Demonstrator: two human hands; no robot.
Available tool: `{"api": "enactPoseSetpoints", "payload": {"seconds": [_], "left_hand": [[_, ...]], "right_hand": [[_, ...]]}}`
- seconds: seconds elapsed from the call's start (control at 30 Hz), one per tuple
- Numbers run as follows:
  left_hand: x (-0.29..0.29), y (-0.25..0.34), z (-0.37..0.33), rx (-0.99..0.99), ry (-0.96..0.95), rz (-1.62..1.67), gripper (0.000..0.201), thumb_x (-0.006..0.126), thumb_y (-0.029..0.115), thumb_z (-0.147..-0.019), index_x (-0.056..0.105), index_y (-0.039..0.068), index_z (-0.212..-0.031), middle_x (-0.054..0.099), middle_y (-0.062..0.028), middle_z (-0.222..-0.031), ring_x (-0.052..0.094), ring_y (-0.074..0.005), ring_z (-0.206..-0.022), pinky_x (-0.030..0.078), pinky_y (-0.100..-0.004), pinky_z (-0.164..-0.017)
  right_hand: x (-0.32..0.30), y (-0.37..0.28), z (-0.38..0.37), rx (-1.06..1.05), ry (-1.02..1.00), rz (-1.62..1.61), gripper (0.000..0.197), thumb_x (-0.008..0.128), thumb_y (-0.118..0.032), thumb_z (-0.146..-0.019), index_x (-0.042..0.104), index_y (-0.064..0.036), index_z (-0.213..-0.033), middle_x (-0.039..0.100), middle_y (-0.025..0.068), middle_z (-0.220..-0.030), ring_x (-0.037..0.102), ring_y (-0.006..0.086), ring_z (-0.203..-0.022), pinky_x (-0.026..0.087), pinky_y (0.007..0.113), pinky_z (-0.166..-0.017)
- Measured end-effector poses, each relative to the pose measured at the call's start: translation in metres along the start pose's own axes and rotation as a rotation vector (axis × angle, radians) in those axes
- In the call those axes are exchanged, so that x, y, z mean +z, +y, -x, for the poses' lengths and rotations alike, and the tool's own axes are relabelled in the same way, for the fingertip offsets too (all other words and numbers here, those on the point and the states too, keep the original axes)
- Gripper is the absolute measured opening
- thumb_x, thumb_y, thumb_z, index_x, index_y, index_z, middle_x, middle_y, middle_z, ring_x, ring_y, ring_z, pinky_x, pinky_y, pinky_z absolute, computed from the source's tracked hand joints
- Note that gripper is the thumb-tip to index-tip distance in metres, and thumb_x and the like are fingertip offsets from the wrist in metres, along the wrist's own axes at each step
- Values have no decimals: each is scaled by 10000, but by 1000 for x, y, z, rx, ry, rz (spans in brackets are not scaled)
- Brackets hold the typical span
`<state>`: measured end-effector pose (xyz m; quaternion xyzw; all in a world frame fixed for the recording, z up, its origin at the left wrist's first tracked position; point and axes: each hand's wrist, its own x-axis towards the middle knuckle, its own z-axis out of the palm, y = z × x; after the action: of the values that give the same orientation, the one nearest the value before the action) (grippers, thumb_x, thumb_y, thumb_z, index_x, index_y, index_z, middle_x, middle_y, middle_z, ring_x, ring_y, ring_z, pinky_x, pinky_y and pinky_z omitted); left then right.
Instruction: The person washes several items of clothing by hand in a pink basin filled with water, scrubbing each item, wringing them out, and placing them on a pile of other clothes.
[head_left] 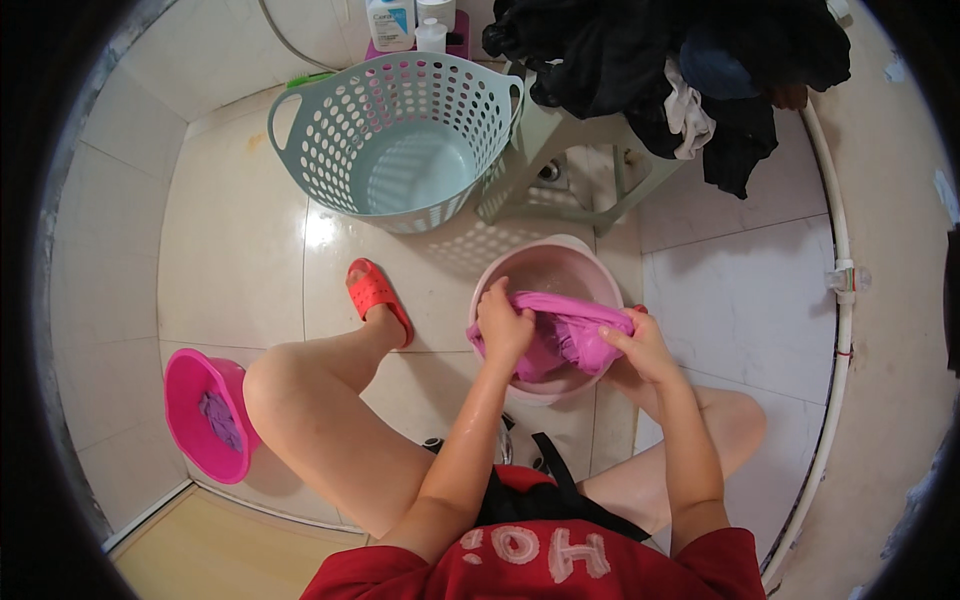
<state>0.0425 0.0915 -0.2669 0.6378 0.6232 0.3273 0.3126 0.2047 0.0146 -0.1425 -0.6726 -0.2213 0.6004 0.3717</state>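
Note:
A wet-looking pink-purple garment [568, 338] is stretched between my two hands over a pale pink basin [492, 270]. Its lower folds hang down into the basin, where some water seems to lie. My left hand [503, 322] grips the cloth near the basin's left side, fingers curled over it. At the right rim, my right hand [640, 345] is closed on the other end, the thumb pressed on top. The garment's exact kind cannot be made out.
A pale blue-green laundry basket [415, 165] stands ahead on the tiles. To its right, dark clothes [610, 60] are heaped on a greenish stool [560, 140]. A bright pink bucket [180, 400] with purple cloth [220, 420] sits at left. A white pipe [838, 230] runs along the right wall.

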Motion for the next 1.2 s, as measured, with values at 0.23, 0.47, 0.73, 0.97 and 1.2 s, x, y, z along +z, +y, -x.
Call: {"api": "enactPoseSetpoints", "payload": {"seconds": [0.23, 0.47, 0.73, 0.97, 1.2], "left_hand": [[10, 31, 24, -343, -693, 363, 373, 499, 353, -834, 610, -2, -851, 595, -235, -862, 587, -346, -818, 435, -425, -715], [37, -9, 50, -151, -777, 799, 227, 650, 144, -768, 595, -19, -915, 590, -66, -711, 549, -144, -675, 436, -303, -625], [18, -9, 24, -543, -1121, 741, 208, 549, 231, -884, 612, 37, -846, 584, -26, -734, 551, -144, -653, 457, -306, -590], [-6, 14, 14, -1039, -820, 1744, 327, 499, 303, -895, 547, 12, -1035, 611, -140, -996, 605, -262, -911, 493, -388, -837], [-24, 25, 5, -885, -933, 1849, 358, 497, 273, -904, 484, 11, -1149, 575, -152, -1098, 581, -275, -998, 451, -420, -914]], "right_hand": [[-9, 7, -15, -107, 10, -369, 253, 558, -136, -873, 548, 18, -1074, 597, 79, -978, 587, 168, -902, 476, 299, -821], [-16, 56, -42, -55, 77, -578, 368, 561, 67, -745, 518, 22, -1107, 565, 97, -1072, 547, 210, -1021, 442, 346, -898], [-59, 68, -65, -692, 847, 1008, 406, 560, 48, -620, 562, -16, -1021, 555, 146, -889, 541, 316, -822, 440, 354, -768], [10, 71, -39, 178, 7, -8, 324, 714, -231, -763, 570, -68, -1004, 532, 23, -1020, 501, 135, -922, 453, 289, -738], [1, 24, -14, 90, -132, 480, 327, 788, -187, -664, 576, -5, -832, 507, 86, -1007, 497, 117, -841, 418, 244, -569]]}}
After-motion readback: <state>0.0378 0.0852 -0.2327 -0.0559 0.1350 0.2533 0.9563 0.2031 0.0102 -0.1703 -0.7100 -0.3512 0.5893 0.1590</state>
